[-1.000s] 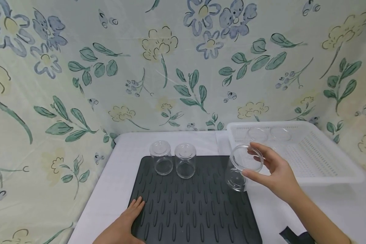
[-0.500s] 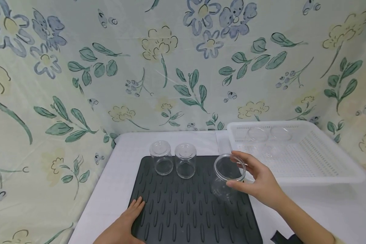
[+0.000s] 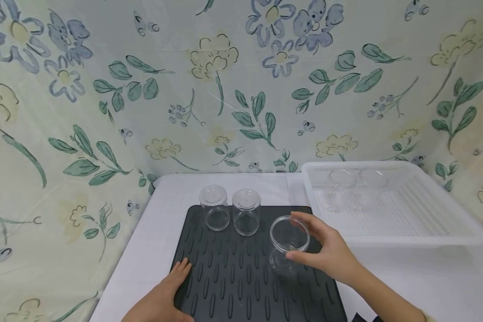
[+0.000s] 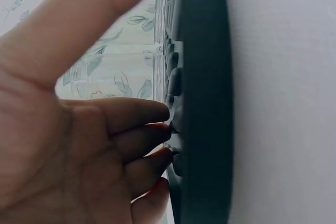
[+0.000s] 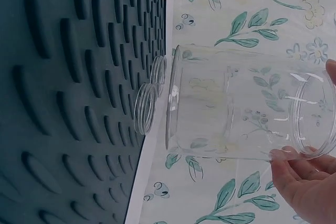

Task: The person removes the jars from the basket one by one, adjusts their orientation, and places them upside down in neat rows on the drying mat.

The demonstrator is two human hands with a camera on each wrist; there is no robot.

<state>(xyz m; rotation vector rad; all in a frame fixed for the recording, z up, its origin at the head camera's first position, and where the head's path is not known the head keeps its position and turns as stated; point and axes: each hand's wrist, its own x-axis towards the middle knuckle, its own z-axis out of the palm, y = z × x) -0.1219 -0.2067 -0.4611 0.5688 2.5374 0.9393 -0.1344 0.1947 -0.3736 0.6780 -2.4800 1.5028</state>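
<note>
My right hand (image 3: 326, 252) grips a clear glass jar (image 5: 236, 108) near its ringed upper end, thumb on one side and fingers on the other. The jar is upright over the right part of the black ridged mat (image 3: 241, 277); in the right wrist view its lower end looks apart from the mat. Two similar clear jars (image 3: 214, 208) (image 3: 246, 212) stand side by side at the mat's back left, rounded ends up. My left hand (image 3: 163, 293) rests on the mat's left edge, and in the left wrist view its fingertips (image 4: 160, 111) touch the ridged surface.
A white perforated plastic basket (image 3: 390, 239) stands at the back right, with two clear round-rimmed pieces (image 3: 342, 178) inside. White cloth (image 3: 133, 250) covers the table. Flower-patterned fabric (image 3: 177, 89) hangs behind and to the sides.
My right hand has carried the jar left and toward me, from beside the basket to above the mat's right part. My left hand stays in place.
</note>
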